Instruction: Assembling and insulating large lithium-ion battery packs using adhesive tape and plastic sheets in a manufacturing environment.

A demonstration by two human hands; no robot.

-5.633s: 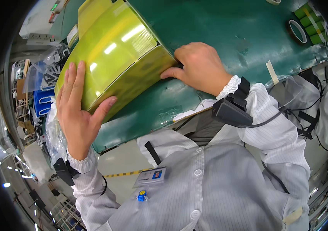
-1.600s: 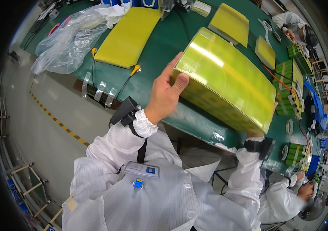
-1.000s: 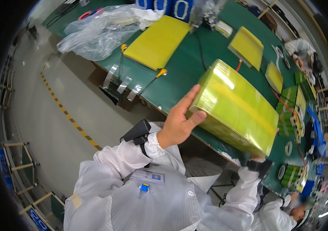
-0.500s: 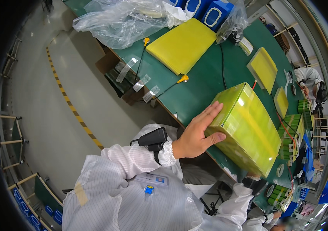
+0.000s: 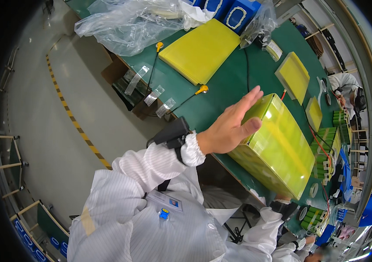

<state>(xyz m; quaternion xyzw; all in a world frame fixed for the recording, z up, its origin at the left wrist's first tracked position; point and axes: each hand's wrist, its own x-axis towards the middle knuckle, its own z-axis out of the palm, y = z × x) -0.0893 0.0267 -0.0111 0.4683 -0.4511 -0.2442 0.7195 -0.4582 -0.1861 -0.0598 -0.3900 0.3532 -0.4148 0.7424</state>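
A large block wrapped in glossy yellow-green sheet (image 5: 277, 148), like a battery pack, rests on the green table, with a yellow band along its top. My left hand (image 5: 231, 126) is by its left end, fingers stretched out and thumb apart, palm facing the block. The hand seems raised beside the upper corner; whether it still touches there I cannot tell. My right hand (image 5: 283, 199) is at the block's near right end, mostly hidden behind it, its fingers out of sight. A red lead (image 5: 283, 94) sticks out beyond the block's far end.
A stack of yellow sheets (image 5: 205, 52) lies beyond, near clear plastic bags (image 5: 129, 28) and blue boxes (image 5: 240, 15). Yellow-ended cords (image 5: 201, 90) are taped to the table edge. Smaller yellow sheets (image 5: 294, 77) and green cell packs (image 5: 325, 146) lie right. Co-workers sit at far right (image 5: 347, 87) and lower right.
My left hand has shifted up off the block's left side face, its fingers now pointing higher. The block stays in about the same place, and the whole view has shifted slightly.
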